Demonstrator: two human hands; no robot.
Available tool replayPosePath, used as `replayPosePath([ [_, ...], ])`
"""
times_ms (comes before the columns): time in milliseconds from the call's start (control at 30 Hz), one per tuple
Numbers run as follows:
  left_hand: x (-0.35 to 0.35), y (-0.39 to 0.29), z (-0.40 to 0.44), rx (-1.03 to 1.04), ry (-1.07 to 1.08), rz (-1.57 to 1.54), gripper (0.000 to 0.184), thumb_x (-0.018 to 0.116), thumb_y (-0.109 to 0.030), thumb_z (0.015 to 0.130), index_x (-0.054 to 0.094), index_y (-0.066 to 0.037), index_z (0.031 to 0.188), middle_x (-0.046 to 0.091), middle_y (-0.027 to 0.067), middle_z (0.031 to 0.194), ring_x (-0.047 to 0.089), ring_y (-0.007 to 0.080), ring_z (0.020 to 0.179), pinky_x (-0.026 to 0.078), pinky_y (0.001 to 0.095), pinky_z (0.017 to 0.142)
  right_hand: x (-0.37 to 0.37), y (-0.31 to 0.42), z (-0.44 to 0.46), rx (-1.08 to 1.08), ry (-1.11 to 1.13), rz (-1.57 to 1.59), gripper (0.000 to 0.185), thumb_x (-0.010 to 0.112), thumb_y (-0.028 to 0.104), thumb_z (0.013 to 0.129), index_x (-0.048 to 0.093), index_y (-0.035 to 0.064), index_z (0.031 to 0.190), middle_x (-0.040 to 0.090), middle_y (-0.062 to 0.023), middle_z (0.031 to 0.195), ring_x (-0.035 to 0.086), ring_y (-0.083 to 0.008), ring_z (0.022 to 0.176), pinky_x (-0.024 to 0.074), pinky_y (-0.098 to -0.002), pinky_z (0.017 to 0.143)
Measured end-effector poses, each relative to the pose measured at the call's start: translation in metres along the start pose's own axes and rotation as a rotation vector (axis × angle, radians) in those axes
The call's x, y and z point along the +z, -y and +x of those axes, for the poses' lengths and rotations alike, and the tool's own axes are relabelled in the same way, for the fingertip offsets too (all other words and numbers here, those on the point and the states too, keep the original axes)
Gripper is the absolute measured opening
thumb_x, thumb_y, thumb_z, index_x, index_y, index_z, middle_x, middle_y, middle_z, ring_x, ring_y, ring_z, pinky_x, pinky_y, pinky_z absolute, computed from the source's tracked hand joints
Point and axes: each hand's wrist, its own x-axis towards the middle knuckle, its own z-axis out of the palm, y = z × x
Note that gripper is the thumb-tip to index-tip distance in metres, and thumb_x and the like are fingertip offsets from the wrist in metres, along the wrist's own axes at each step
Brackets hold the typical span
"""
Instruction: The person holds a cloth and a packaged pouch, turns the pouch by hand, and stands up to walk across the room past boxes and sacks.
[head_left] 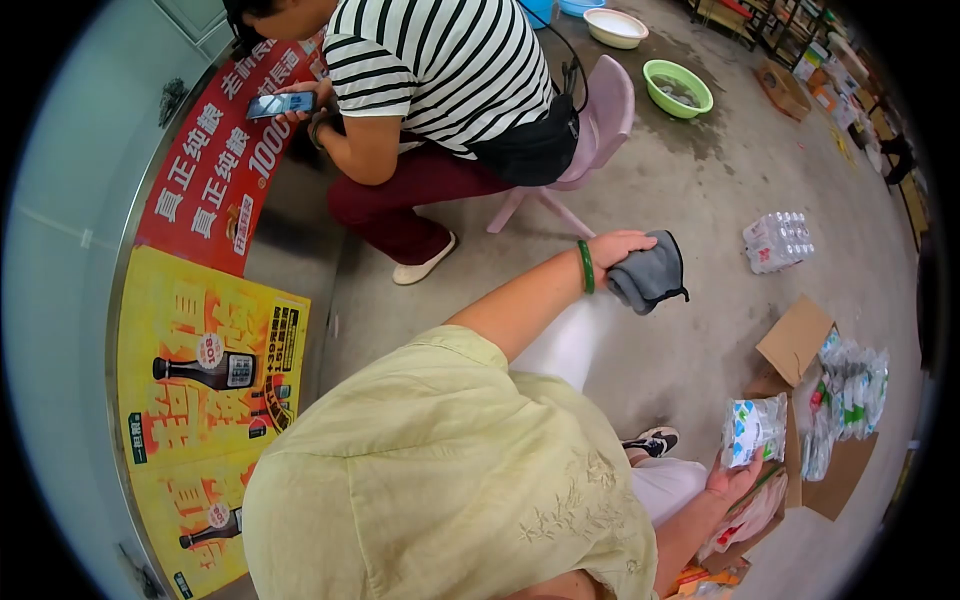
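Observation:
My left hand [618, 250], with a green bangle at its wrist, is closed on a folded grey cloth [648, 272] with dark edging. The cloth is held out over the concrete floor. At the lower right my right hand [735, 482] grips a clear plastic package [755, 430] with blue, white and green print. Its fingers are partly hidden under the package. This package is above an open cardboard box [793, 450], beside more clear printed packages [850, 390]. A pinkish plastic bag [750, 515] sits near my right wrist.
A person in a striped shirt [440, 75] sits on a pink chair [605, 115], holding a phone [281, 104]. A shrink-wrapped bottle pack [778, 242] stands on the floor. Farther back are a green basin [678, 88] and a cream basin [615, 28]. Posters [215, 330] line the left.

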Motion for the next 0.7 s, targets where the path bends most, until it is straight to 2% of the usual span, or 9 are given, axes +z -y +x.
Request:
replayPosePath([
  [67,0.001,0.000,-0.002,-0.008,-0.015,-0.002,0.026,0.057,-0.021,0.088,0.053,-0.003,0.107,0.061,0.0122,0.099,0.062,0.0229,0.088,0.053,0.0400,0.078,-0.006,0.001,0.002,0.015,0.016,-0.010,0.041,0.055,0.023,0.087,0.050,0.0032,0.122,0.056,-0.0105,0.120,0.055,-0.0263,0.107,0.0448,-0.0412,0.092],
  [200,0.004,-0.001,-0.004,0.017,-0.055,0.041,0.028,0.056,-0.021,0.089,0.053,-0.001,0.108,0.061,0.0141,0.099,0.063,0.0246,0.088,0.052,0.0400,0.079,0.001,-0.004,-0.006,-0.014,0.081,-0.011,0.041,0.053,0.024,0.088,0.049,0.0021,0.123,0.056,-0.0107,0.121,0.054,-0.0265,0.109,0.0429,-0.0421,0.094],
  [267,-0.007,0.002,0.005,-0.003,0.006,0.018,0.030,0.053,-0.021,0.090,0.052,0.002,0.111,0.061,0.0164,0.105,0.063,0.0266,0.093,0.052,0.0400,0.081,0.009,-0.007,-0.012,-0.044,0.082,-0.014,0.041,0.053,0.024,0.088,0.049,0.0022,0.122,0.056,-0.0104,0.121,0.054,-0.0266,0.108,0.0428,-0.0426,0.094],
  [433,0.015,-0.006,-0.011,-0.049,0.036,0.030,0.030,0.054,-0.023,0.090,0.051,-0.002,0.111,0.061,0.0140,0.106,0.063,0.0251,0.092,0.051,0.0387,0.082,0.013,-0.011,-0.015,-0.107,0.110,-0.013,0.040,0.054,0.024,0.088,0.050,0.0030,0.121,0.057,-0.0098,0.120,0.055,-0.0262,0.107,0.0425,-0.0420,0.094],
  [567,0.016,-0.007,-0.009,-0.044,0.067,0.060,0.031,0.054,-0.024,0.090,0.051,-0.003,0.112,0.061,0.0128,0.106,0.063,0.0240,0.092,0.051,0.0379,0.082,0.010,-0.010,-0.012,-0.082,0.124,0.006,0.043,0.048,0.023,0.090,0.043,0.0012,0.127,0.053,-0.0114,0.124,0.052,-0.0285,0.112,0.0402,-0.0443,0.097],
  [633,0.010,-0.005,-0.006,-0.040,0.070,0.016,0.032,0.050,-0.020,0.092,0.046,0.001,0.115,0.057,0.0178,0.112,0.060,0.0294,0.099,0.049,0.0413,0.086,0.012,-0.010,-0.014,-0.077,0.096,0.007,0.043,0.048,0.024,0.091,0.044,0.0013,0.127,0.053,-0.0115,0.124,0.052,-0.0286,0.112,0.0408,-0.0445,0.097],
  [667,0.007,-0.003,-0.004,-0.037,0.072,0.014,0.032,0.050,-0.020,0.092,0.046,0.001,0.115,0.057,0.0178,0.112,0.060,0.0294,0.099,0.049,0.0413,0.086,0.011,-0.009,-0.013,-0.079,0.099,0.004,0.043,0.048,0.024,0.091,0.044,0.0013,0.127,0.053,-0.0115,0.124,0.052,-0.0286,0.112,0.0408,-0.0445,0.097],
  [700,0.011,-0.003,-0.005,-0.041,0.062,0.026,0.032,0.052,-0.021,0.091,0.048,-0.001,0.115,0.059,0.0152,0.109,0.061,0.0265,0.096,0.050,0.0390,0.085,0.009,-0.009,-0.012,-0.075,0.084,0.005,0.042,0.051,0.023,0.089,0.046,0.0024,0.125,0.055,-0.0099,0.122,0.053,-0.0268,0.109,0.0417,-0.0422,0.095],
])
